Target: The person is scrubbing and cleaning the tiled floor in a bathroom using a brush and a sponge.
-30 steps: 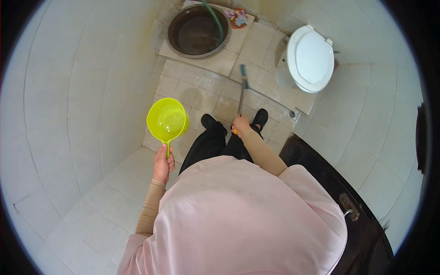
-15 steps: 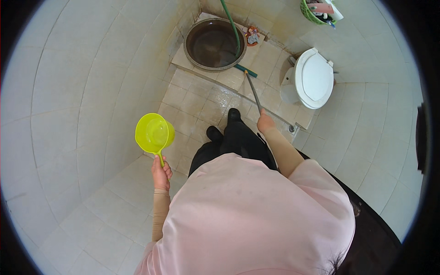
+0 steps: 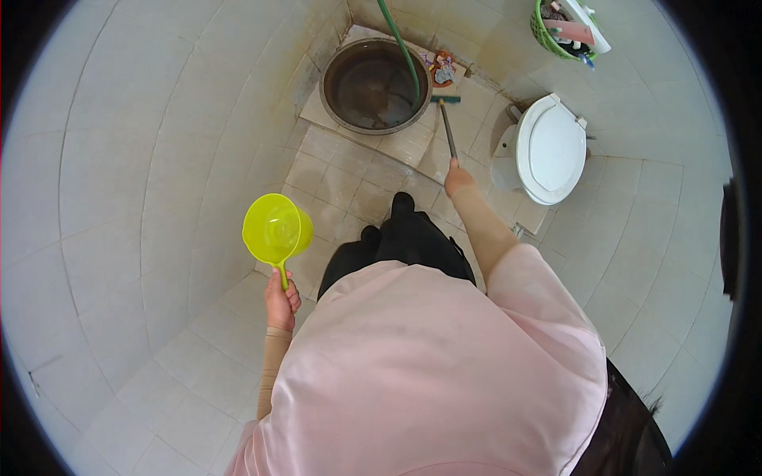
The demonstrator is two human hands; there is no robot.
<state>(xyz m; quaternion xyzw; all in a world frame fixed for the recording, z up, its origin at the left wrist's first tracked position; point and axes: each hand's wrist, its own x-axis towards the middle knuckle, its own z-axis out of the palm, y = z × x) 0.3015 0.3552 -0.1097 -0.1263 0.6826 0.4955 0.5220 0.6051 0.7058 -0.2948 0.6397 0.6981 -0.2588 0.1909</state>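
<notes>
My left hand point(image 3: 282, 301) is closed round the handle of a yellow-green plastic dipper point(image 3: 278, 228), held out over the floor at the left. Its inside glints; I cannot tell how much water is in it. My right hand point(image 3: 459, 179) grips the grey stick of a long-handled floor brush point(image 3: 448, 131). The brush's narrow green head lies on the raised tiled step point(image 3: 413, 147), just right of a big round dark basin point(image 3: 375, 86) of water. Whether the head has bristles is too small to see. A green hose point(image 3: 403, 47) hangs down into the basin.
At the right stands a white toilet point(image 3: 551, 151) with its lid down. A green basket point(image 3: 556, 40) of toiletries is at the upper right wall. Small crumpled items point(image 3: 443, 70) lie behind the brush head. The step's edge crosses the tiled floor point(image 3: 337, 182) before my black boots point(image 3: 403, 205).
My right hand has pushed farther forward. The brush head has slid away and to the right, from the basin's front rim to the tiles beside it. My left hand still holds the dipper.
</notes>
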